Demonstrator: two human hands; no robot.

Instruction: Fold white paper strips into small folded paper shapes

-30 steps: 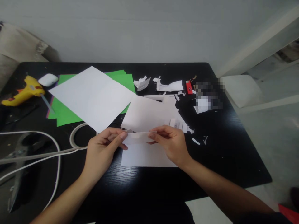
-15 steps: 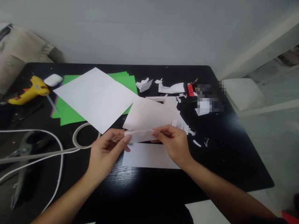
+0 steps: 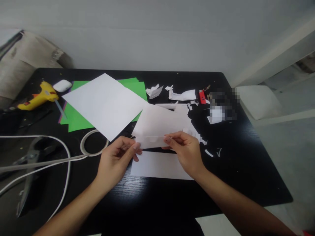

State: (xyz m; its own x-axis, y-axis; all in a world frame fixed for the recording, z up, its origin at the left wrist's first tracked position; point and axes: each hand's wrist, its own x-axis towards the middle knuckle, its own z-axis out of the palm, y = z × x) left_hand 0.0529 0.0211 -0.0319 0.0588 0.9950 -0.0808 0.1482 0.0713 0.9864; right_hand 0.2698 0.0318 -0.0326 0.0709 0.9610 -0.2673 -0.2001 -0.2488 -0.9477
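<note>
Between my two hands, a narrow folded strip of white paper (image 3: 151, 142) is held level above the table. My left hand (image 3: 120, 155) pinches its left end between thumb and fingers. At the right end, the thumb and forefinger of my right hand (image 3: 185, 149) grip it. A white sheet (image 3: 157, 165) lies flat on the table just below, partly covered by my right hand. Behind the strip is another pale sheet (image 3: 164, 119). Small paper cut-offs (image 3: 203, 141) lie beyond my right hand.
A large white sheet (image 3: 105, 105) rests on green paper (image 3: 80, 118). On the left are a yellow glue gun (image 3: 39, 98), a white case (image 3: 62, 86), a white cable (image 3: 69, 164) and dark-handled shears (image 3: 27, 183). Crumpled paper (image 3: 183, 95) and a red lighter (image 3: 202, 96) lie at the back.
The view has shifted slightly, so the scene sits a little further right. The strip now shows more of its face, and both hands keep their pinch on it.
</note>
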